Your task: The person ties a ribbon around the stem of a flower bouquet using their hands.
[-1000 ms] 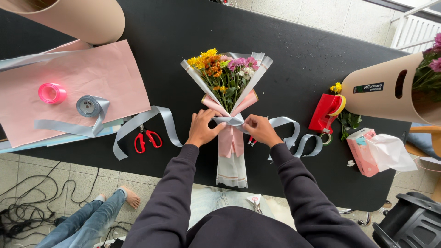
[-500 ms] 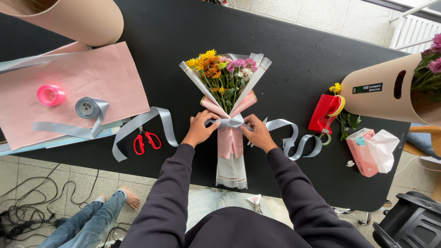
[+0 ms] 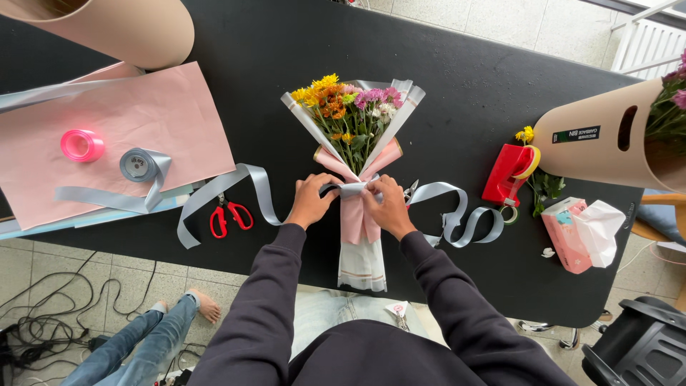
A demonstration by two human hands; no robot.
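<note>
Nearest the body, the left hand [image 3: 312,201] and right hand [image 3: 389,207] pinch the grey-blue ribbon [image 3: 352,189] closed at the neck of the bouquet [image 3: 354,136], which lies mid-table [image 3: 457,57] in pink and clear wrap. To knot it well, keep even tension on both tails (one trails left by the red scissors [image 3: 229,216], one loops right). Farther right stands a red tape dispenser [image 3: 509,174].
</note>
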